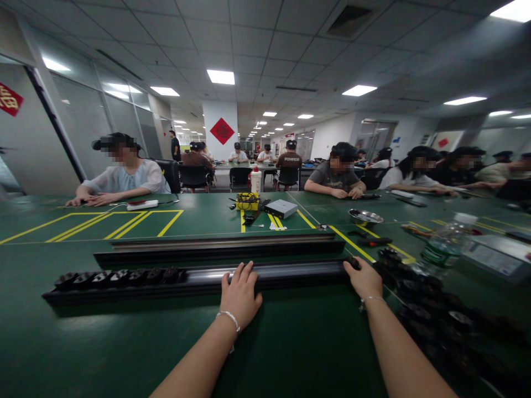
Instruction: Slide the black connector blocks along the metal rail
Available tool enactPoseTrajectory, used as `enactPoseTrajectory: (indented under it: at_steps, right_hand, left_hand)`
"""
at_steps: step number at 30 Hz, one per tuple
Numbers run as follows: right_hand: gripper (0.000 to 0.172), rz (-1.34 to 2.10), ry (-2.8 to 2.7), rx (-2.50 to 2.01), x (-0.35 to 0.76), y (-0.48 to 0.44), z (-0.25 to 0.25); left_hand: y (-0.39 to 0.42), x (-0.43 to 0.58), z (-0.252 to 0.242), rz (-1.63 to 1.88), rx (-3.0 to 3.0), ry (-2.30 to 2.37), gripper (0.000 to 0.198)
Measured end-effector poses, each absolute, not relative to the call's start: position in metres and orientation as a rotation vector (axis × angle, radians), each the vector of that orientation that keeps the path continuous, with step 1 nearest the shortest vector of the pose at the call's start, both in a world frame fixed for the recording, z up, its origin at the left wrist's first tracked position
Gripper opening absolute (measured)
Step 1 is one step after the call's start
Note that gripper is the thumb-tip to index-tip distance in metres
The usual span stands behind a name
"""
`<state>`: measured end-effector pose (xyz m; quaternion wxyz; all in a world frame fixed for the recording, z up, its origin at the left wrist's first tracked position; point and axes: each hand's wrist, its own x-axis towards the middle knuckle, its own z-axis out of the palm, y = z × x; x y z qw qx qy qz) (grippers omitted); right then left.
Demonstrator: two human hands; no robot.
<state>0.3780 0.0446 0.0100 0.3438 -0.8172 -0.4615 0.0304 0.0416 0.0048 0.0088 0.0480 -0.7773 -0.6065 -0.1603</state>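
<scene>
A long black rail with a channel [290,273] lies crosswise on the green table in front of me. Several small black blocks [120,276] sit in a row in its left part. My left hand [241,296] rests on the rail's middle, fingers stretched out flat over it. At the rail's right end my right hand [365,281] pinches a small black block [352,262], partly hidden by the fingers. Right of that hand lies a heap of similar black blocks [427,309], blurred toward the edge.
Another black rail [224,250] lies behind the first one. A water bottle [446,243], a metal bowl [365,216], a grey box [281,208] and a yellow box with cables [248,202] stand farther back. Other people sit across the table.
</scene>
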Motion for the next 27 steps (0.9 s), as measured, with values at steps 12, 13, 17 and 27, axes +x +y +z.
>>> enactPoseTrajectory:
  at_steps: [12, 13, 17, 27]
  right_hand:
    - [0.041, 0.048, -1.202, -2.123, 0.3770, 0.0450, 0.0108]
    - [0.041, 0.042, -1.199, -2.118, 0.3771, 0.0451, 0.0105]
    - [0.041, 0.017, -1.198, -2.104, 0.3775, 0.0454, 0.0094]
    - [0.042, 0.042, -1.203, -2.099, 0.3796, 0.0463, 0.0092]
  left_hand:
    - [0.0038, 0.0414, 0.0114, -0.479, -2.377, -1.849, 0.040]
    - [0.0038, 0.0415, 0.0118, -0.477, -2.379, -1.852, 0.040]
    - [0.0034, 0.0424, 0.0131, -0.477, -2.378, -1.868, 0.040]
    - [0.0035, 0.0423, 0.0124, -0.476, -2.370, -1.871, 0.041]
